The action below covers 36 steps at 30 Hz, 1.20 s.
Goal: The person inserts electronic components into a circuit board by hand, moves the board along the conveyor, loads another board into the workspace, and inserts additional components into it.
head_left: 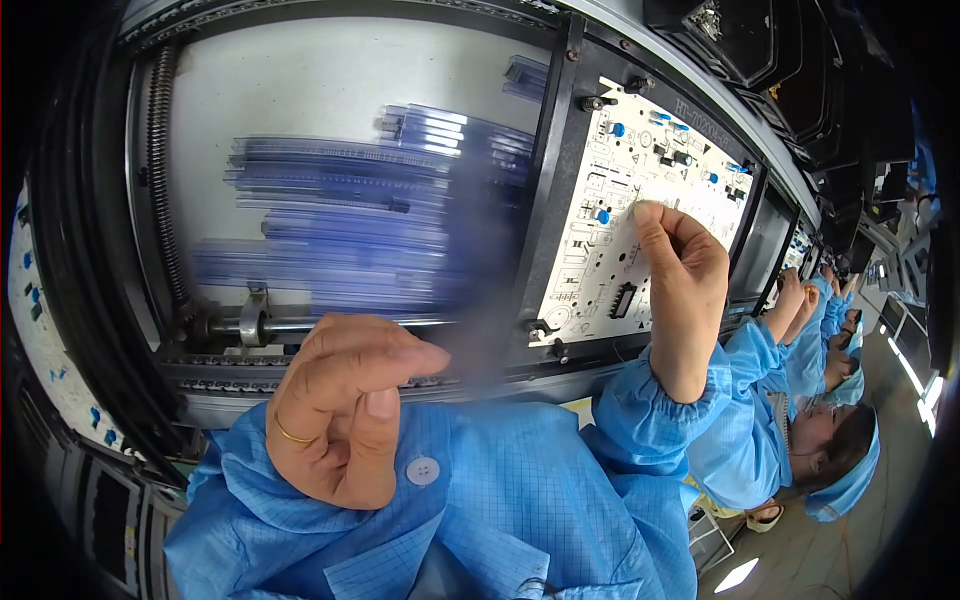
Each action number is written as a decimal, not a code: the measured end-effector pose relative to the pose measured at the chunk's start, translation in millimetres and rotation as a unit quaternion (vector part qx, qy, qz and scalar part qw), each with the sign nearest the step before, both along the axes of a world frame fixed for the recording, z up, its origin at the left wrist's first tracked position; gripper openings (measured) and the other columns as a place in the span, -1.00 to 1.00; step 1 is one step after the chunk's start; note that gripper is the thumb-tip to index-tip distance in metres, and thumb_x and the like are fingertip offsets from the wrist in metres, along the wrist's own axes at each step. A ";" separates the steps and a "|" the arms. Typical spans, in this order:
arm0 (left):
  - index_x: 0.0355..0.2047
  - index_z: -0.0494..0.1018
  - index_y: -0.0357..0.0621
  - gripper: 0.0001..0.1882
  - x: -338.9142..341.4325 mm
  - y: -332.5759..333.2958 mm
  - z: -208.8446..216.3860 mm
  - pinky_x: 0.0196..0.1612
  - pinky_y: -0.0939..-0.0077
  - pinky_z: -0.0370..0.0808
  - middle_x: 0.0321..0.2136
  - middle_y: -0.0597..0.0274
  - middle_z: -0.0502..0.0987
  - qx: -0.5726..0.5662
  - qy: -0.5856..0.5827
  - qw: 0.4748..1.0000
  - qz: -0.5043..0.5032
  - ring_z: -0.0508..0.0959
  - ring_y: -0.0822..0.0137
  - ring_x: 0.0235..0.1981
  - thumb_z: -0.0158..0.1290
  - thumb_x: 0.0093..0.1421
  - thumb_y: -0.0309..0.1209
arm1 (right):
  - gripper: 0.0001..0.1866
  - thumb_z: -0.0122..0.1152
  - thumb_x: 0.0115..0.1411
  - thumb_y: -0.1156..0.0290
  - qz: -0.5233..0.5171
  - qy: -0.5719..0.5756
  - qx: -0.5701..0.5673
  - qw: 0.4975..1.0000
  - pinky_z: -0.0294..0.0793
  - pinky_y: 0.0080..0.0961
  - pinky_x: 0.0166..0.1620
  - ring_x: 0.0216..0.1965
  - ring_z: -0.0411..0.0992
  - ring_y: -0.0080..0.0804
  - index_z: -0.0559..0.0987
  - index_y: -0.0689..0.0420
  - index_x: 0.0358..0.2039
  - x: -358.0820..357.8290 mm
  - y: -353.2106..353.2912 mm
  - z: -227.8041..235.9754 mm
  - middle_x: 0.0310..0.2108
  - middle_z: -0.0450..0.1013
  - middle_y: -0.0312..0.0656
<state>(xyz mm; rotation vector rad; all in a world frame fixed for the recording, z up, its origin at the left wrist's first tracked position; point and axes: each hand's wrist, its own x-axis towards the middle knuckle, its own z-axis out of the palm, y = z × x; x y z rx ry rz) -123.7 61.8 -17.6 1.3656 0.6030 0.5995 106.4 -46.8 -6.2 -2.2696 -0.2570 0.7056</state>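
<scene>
A cream circuit board point(575, 290) lies in a black frame point(548, 190) right of centre. My right hand point(690, 260) is over it, thumb and forefinger pinched at the board's surface. What they pinch, if anything, is too small to make out. Blue round components point(601, 216) stand on the board beside those fingertips, and a black chip socket point(623, 300) sits nearer to me. My left hand point(345, 410), with a ring on one finger, is held curled in front of my chest, near the rail's edge. Anything inside its fingers is hidden.
Clear bluish plastic tubes point(340, 220) lie in a stack on the pale surface left of the board. A dark blur crosses the middle. Another board point(60, 350) is at far left. Co-workers in blue point(740, 430) sit along the line at right; black bins point(720, 40) stand behind.
</scene>
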 end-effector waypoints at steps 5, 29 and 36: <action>-0.18 0.43 -0.22 -0.80 -0.1 -0.6 -0.8 -0.17 0.44 0.42 -0.29 0.13 0.55 -0.009 0.001 1.000 0.002 0.50 0.32 -0.27 -0.12 0.22 -0.61 | -0.74 0.18 0.19 0.38 -0.010 -0.019 -0.006 1.000 0.18 -0.77 -0.68 -0.68 0.24 -0.75 0.54 0.37 -0.29 -0.6 1.6 -2.7 -0.59 0.42 -0.31; -0.21 0.46 -0.19 -0.81 1.4 0.6 -3.5 -0.19 0.45 0.41 -0.30 0.19 0.55 0.002 0.021 1.000 -0.004 0.49 0.32 -0.29 -0.11 0.22 -0.60 | -0.81 0.08 0.20 0.61 0.142 -0.380 0.014 0.914 0.39 -0.63 -0.28 -0.42 0.39 -0.50 0.58 0.26 -0.18 -17.4 -25.9 -36.4 -0.39 0.46 -0.20; -0.22 0.46 -0.23 -0.83 5.1 0.8 -5.6 -0.19 0.46 0.40 -0.30 0.18 0.54 0.019 0.022 0.999 -0.013 0.47 0.33 -0.28 -0.13 0.24 -0.57 | -0.59 0.03 0.05 0.79 0.220 -0.430 -0.071 0.873 0.42 -0.55 -0.25 -0.27 0.41 -0.35 0.59 0.18 -0.10 -21.7 -28.8 -31.4 -0.27 0.43 -0.12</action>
